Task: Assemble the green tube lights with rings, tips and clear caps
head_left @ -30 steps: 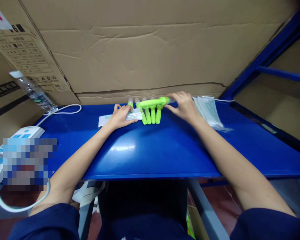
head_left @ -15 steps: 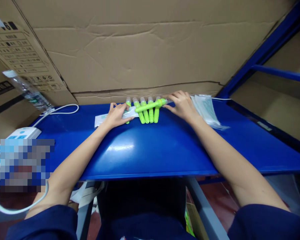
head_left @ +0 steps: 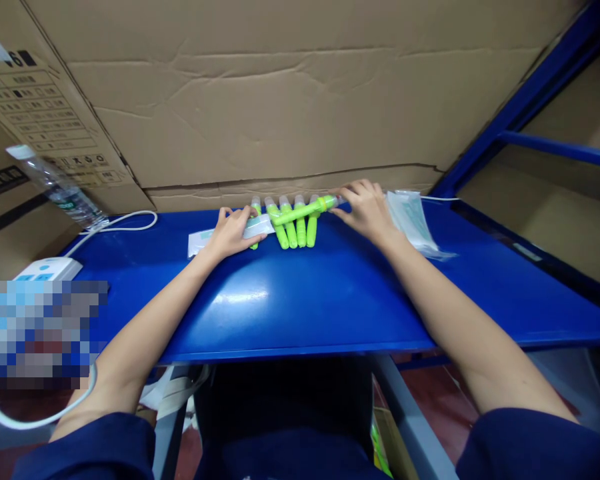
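Observation:
Several bright green highlighter-like pens (head_left: 301, 230) with clear caps lie side by side at the back of the blue table (head_left: 290, 300). My right hand (head_left: 363, 210) pinches another green pen (head_left: 300, 212) by its clear cap end. That pen lies slantwise across the others, its lower end pointing left. My left hand (head_left: 235, 230) is closed on a narrow, flat plastic sleeve (head_left: 260, 227), white with pale green, which passes under the fingers. The sleeve's right end meets the tip of the held pen; whether the tip is inside, I cannot tell. One more pen is partly hidden behind my left hand.
Clear plastic sleeves (head_left: 413, 220) lie in a stack right of my right hand. On the left are a plastic bottle (head_left: 65, 193), a white cable and a power strip (head_left: 55, 268), beside a blurred-out area. A cardboard wall (head_left: 290, 120) closes off the back; a blue frame (head_left: 520, 100) stands right.
My right hand has shifted very slightly to the right with the pen. My left hand and the sleeve stay almost in place.

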Tool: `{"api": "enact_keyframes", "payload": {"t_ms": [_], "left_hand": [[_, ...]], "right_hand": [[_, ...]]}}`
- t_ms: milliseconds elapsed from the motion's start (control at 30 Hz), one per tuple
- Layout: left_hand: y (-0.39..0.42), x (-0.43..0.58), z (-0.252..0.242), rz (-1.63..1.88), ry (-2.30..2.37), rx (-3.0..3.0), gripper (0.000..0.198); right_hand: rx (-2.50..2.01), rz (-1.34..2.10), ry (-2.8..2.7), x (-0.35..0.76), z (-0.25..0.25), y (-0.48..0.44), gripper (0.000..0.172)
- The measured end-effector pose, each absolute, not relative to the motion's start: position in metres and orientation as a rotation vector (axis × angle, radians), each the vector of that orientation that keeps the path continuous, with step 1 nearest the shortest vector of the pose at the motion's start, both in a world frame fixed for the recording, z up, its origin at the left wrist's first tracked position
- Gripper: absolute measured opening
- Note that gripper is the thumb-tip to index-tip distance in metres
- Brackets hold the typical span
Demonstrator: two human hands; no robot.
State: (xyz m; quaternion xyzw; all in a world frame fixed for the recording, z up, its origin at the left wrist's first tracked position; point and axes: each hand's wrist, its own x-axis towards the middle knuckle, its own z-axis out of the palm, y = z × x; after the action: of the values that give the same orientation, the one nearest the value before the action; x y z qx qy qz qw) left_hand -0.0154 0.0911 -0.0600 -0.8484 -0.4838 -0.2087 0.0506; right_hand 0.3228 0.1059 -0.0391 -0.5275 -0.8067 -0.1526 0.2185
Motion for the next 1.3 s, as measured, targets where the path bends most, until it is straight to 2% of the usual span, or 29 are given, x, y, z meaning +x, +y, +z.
{"api": "enact_keyframes", "payload": {"t_ms": [567,867,1100,1300], "left_hand": [[0.088,-0.005,-0.062,-0.596,-1.273,-2.697,0.051],[0.086,-0.004,-0.062,-0.422,-1.209,-2.756,0.071],[0.086,-0.002,-0.059,-0.283,-1.177,-2.699,0.062],[0.081,0.000,-0.054,-0.187,-1.194,-2.623,0.048]], "right_hand": [[-1.225,-0.447,-2.429,0.286,-0.048,0.093,0.043],[-1.189,-0.372,-2.450,0.278,-0.055,0.093,0.046],[-1.095,-0.143,-2.405,0.273,-0.063,0.097,0.035],[-0.903,-0.155,-2.364,0.267,-0.068,0.096,0.038]]}}
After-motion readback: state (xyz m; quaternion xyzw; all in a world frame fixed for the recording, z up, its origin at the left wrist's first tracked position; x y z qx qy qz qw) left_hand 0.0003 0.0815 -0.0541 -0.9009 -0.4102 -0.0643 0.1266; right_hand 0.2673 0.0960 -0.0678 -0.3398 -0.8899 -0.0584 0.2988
